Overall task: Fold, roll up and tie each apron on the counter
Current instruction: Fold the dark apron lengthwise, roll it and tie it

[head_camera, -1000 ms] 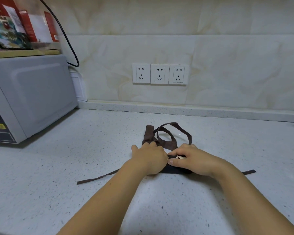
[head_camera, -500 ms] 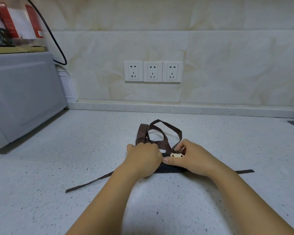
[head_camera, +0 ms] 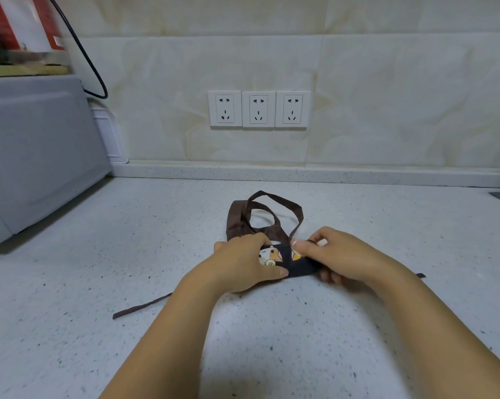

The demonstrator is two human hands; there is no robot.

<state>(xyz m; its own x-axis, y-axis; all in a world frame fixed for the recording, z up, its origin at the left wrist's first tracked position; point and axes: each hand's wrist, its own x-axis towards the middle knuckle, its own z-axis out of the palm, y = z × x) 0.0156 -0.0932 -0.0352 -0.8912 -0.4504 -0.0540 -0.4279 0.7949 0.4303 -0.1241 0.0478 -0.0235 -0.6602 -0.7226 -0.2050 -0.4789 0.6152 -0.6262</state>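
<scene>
Fingers (head_camera: 256,240) of the left hand (head_camera: 243,263) are curled over the left end of the rolled-up apron (head_camera: 300,267), with the thumb against its front edge. The right hand (head_camera: 343,254) grips the other end, one fingertip pressed on top of the roll and the other fingers wrapped underneath. So both hands are clamped round the bundle, nothing spread flat.

Biggest thing first: the speckled white table (head_camera: 99,283) fills most of the view, and the apron sits about mid-table, well out from the wall. A grey microwave (head_camera: 35,156) is at the far left with some blurry red-and-white boxes (head_camera: 21,24) on top, and a black cable (head_camera: 90,61) loops down behind it. Three white sockets (head_camera: 258,109) sit side by side on the tiled wall, straight behind the apron.

The roll itself is dark with a little cartoon animal print (head_camera: 269,256) showing between the hands. A brown neck loop (head_camera: 271,197) lies on the table just behind the roll. One thin tie strap (head_camera: 145,308) trails off to the left under the left forearm, and the tip of another (head_camera: 420,275) pokes out past the right wrist.
</scene>
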